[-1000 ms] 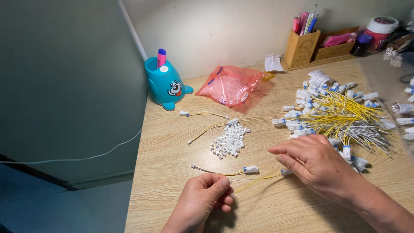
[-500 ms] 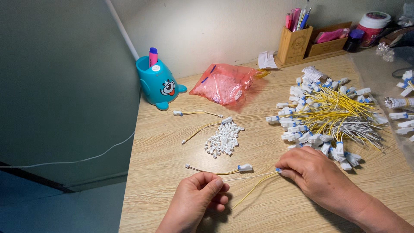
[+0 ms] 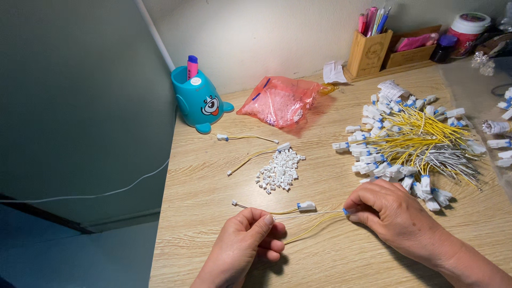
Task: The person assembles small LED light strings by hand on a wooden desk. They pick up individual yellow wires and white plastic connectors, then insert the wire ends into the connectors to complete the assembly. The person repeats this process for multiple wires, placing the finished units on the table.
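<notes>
Left hand (image 3: pixel 250 237) and right hand (image 3: pixel 392 213) each pinch an end of a thin yellow-and-white wire (image 3: pixel 309 216)

Bare wooden desk (image 3: pixel 213 176) open at centre left of frame, small heap of white connectors (image 3: pixel 278 170) mid-frame, large yellow wire bundle (image 3: pixel 416 141) crowding right, red bag (image 3: pixel 280 100) and blue pen holder (image 3: pixel 198 98) blocking upper middle

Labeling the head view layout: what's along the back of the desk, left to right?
Teal cartoon pen holder → red plastic bag → crumpled white paper → wooden pen box → red-lidded white jar.
</notes>
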